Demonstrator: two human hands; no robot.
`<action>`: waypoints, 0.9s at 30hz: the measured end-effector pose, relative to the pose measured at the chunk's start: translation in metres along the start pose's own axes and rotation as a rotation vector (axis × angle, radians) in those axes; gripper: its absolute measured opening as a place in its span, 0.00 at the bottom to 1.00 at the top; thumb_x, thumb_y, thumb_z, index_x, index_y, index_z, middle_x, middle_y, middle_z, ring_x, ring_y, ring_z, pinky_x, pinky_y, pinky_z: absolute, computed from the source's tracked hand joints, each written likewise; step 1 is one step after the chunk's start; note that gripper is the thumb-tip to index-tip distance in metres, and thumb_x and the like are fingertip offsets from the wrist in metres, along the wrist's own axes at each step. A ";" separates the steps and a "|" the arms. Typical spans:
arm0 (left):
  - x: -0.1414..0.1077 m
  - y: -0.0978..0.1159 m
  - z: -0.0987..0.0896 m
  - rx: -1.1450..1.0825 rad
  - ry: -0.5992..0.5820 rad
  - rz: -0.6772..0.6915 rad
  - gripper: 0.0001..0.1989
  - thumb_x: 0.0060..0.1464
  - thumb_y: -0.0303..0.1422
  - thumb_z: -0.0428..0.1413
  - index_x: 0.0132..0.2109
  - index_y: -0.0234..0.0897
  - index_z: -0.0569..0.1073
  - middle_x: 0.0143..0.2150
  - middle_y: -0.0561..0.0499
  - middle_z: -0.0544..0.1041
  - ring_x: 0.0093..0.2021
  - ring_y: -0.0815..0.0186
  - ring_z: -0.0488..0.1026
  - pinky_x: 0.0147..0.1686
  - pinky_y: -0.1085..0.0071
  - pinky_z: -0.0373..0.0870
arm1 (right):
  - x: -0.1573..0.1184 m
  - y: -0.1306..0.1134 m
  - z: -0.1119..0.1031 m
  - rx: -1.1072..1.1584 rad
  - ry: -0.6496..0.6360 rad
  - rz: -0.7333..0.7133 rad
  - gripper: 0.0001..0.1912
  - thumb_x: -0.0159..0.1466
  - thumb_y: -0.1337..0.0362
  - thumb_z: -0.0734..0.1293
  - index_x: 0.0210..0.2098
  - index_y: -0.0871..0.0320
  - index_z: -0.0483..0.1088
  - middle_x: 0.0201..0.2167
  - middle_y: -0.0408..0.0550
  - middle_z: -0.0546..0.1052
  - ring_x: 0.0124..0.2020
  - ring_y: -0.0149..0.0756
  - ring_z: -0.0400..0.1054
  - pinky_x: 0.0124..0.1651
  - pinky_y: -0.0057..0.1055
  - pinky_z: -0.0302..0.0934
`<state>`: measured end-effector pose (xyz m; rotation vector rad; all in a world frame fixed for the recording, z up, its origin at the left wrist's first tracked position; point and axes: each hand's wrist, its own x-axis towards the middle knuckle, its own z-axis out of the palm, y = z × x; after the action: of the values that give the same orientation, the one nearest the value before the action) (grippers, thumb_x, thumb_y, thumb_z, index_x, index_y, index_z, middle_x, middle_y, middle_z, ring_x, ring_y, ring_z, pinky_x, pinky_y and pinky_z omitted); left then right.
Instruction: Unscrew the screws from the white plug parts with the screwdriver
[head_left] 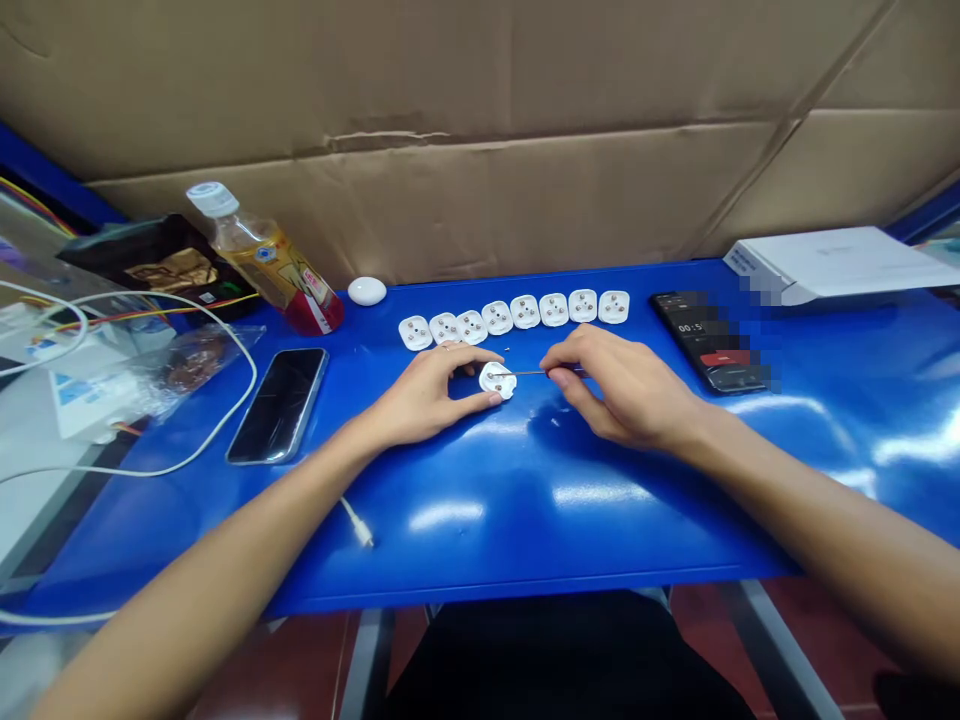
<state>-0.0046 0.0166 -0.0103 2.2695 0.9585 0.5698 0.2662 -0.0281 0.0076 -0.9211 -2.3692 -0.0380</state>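
Thumb and fingers of my left hand grip a small white plastic piece with metal contacts inside, held at its edges on the blue table. My right hand is closed around a thin metal rod tool; its handle is hidden in the fingers. The rod lies nearly level, and its tip reaches over the inside of the white piece. Behind the hands stretches a row of several similar white pieces, open sides up. A tiny metal bit lies between the row and the held piece.
Left of the hands are a phone, a white cable, a drink bottle and a white oval object. Another phone and a white box lie right. Cardboard walls the back. A cable plug rests near the front.
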 end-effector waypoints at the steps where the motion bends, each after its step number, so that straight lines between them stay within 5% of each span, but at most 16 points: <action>1: 0.000 0.000 0.000 -0.001 0.001 0.001 0.23 0.63 0.46 0.63 0.59 0.41 0.78 0.55 0.47 0.82 0.51 0.57 0.77 0.51 0.63 0.72 | 0.000 0.000 0.000 -0.002 -0.004 -0.001 0.09 0.76 0.64 0.59 0.47 0.58 0.71 0.39 0.52 0.79 0.39 0.42 0.75 0.40 0.37 0.67; 6: 0.000 0.000 0.003 -0.016 0.036 0.002 0.21 0.61 0.45 0.65 0.57 0.40 0.80 0.53 0.47 0.83 0.50 0.56 0.79 0.50 0.63 0.73 | 0.001 -0.004 0.001 -0.008 0.002 0.080 0.10 0.75 0.63 0.61 0.50 0.59 0.71 0.41 0.52 0.82 0.39 0.42 0.78 0.40 0.35 0.65; 10: 0.001 0.000 0.007 -0.023 0.072 0.010 0.19 0.60 0.44 0.66 0.55 0.41 0.82 0.50 0.49 0.85 0.48 0.58 0.79 0.49 0.64 0.73 | 0.008 -0.012 -0.002 -0.251 -0.032 0.231 0.20 0.77 0.52 0.59 0.37 0.58 0.73 0.23 0.48 0.78 0.22 0.40 0.70 0.27 0.36 0.48; 13: 0.001 -0.001 0.009 -0.020 0.090 0.004 0.19 0.59 0.45 0.67 0.54 0.41 0.83 0.48 0.49 0.85 0.47 0.58 0.79 0.47 0.64 0.73 | 0.014 -0.018 -0.007 -0.384 -0.101 0.268 0.24 0.76 0.49 0.59 0.30 0.56 0.71 0.17 0.47 0.73 0.18 0.39 0.64 0.27 0.37 0.37; 21: 0.002 -0.001 0.010 -0.037 0.079 0.024 0.20 0.59 0.46 0.66 0.53 0.41 0.83 0.50 0.48 0.85 0.48 0.57 0.79 0.49 0.63 0.72 | 0.021 -0.019 -0.018 -0.037 -0.154 0.113 0.03 0.73 0.64 0.64 0.43 0.56 0.69 0.41 0.52 0.78 0.40 0.44 0.73 0.40 0.36 0.61; 24: 0.002 0.000 0.011 -0.021 0.061 0.025 0.21 0.60 0.46 0.65 0.56 0.41 0.82 0.50 0.47 0.84 0.49 0.56 0.79 0.51 0.62 0.72 | 0.018 -0.014 -0.015 -0.040 -0.079 0.202 0.08 0.74 0.57 0.65 0.45 0.56 0.69 0.39 0.51 0.79 0.38 0.43 0.74 0.39 0.38 0.64; 27: 0.002 0.000 0.012 -0.002 0.064 0.032 0.21 0.61 0.46 0.65 0.56 0.41 0.82 0.49 0.47 0.84 0.48 0.56 0.79 0.51 0.61 0.72 | 0.016 -0.013 -0.013 -0.027 -0.021 0.140 0.07 0.75 0.61 0.62 0.42 0.55 0.70 0.36 0.51 0.79 0.38 0.43 0.74 0.41 0.40 0.66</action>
<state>0.0030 0.0139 -0.0188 2.2812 0.9533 0.6605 0.2551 -0.0307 0.0290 -1.1026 -2.3221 -0.0049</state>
